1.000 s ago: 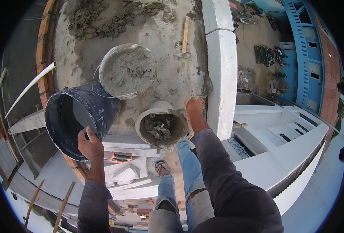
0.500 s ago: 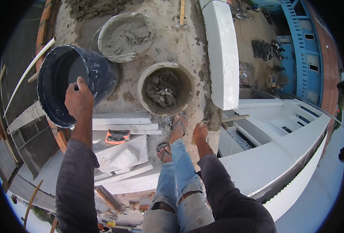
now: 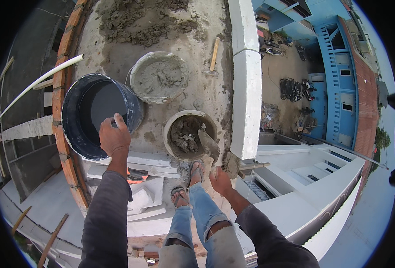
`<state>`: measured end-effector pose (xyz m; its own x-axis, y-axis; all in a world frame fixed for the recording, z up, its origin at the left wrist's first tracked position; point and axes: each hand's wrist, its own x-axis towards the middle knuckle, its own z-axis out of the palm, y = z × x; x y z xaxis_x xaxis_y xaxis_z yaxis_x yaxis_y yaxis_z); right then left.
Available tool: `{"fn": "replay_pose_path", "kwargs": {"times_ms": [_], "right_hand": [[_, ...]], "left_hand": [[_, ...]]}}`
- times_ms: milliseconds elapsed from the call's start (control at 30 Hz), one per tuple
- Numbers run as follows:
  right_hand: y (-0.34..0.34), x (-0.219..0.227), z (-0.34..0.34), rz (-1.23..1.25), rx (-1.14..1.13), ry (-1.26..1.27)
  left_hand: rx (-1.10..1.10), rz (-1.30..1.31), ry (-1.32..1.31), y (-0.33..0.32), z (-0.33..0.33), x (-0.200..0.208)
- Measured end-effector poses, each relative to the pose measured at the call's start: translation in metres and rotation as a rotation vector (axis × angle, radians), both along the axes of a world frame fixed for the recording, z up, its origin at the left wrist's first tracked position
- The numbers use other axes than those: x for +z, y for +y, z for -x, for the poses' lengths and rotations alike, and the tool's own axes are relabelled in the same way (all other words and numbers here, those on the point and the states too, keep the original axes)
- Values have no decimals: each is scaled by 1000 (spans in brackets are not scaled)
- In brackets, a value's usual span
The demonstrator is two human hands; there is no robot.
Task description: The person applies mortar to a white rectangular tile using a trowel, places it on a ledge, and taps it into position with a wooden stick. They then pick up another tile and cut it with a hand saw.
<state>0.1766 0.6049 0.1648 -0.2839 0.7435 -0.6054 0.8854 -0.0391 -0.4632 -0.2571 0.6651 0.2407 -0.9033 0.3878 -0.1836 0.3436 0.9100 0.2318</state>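
My right hand (image 3: 220, 182) is closed round the handle of a trowel (image 3: 209, 144). The trowel's mortar-smeared blade reaches over the right rim of a pale bucket (image 3: 166, 139), which holds lumpy grey mortar (image 3: 185, 136). My left hand (image 3: 115, 137) is closed, fingers curled, over the near right rim of a large dark bucket (image 3: 136, 105) with grey water (image 3: 100, 100) inside. Whether it grips that rim or something small is hidden from me. Behind the pale bucket stands a wider pale tub (image 3: 137, 91) full of wet mortar.
White blocks (image 3: 149, 159) lie stacked before my feet, with an orange-and-black tool (image 3: 137, 175) among them. A low white wall (image 3: 245, 102) runs along the right edge above a drop. A wooden-handled hammer (image 3: 214, 56), loose mortar (image 3: 139, 22) and a brick edge (image 3: 63, 80) are farther off.
My right hand has come up and back from beside the wall's end, bringing the trowel blade into view over the mortar bucket. The whole view has shifted; my left hand stays by the dark bucket.
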Motion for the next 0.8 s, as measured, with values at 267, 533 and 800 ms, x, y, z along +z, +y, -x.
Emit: {"fn": "replay_pose_path", "kwargs": {"times_ms": [267, 533, 800], "right_hand": [[238, -25, 49, 218, -624, 355], [594, -169, 182, -15, -822, 515], [719, -250, 235, -204, -674, 306]], "left_hand": [[-18, 1, -8, -6, 6, -15], [-143, -183, 39, -5, 11, -23], [-49, -112, -52, 2, 9, -19]]}}
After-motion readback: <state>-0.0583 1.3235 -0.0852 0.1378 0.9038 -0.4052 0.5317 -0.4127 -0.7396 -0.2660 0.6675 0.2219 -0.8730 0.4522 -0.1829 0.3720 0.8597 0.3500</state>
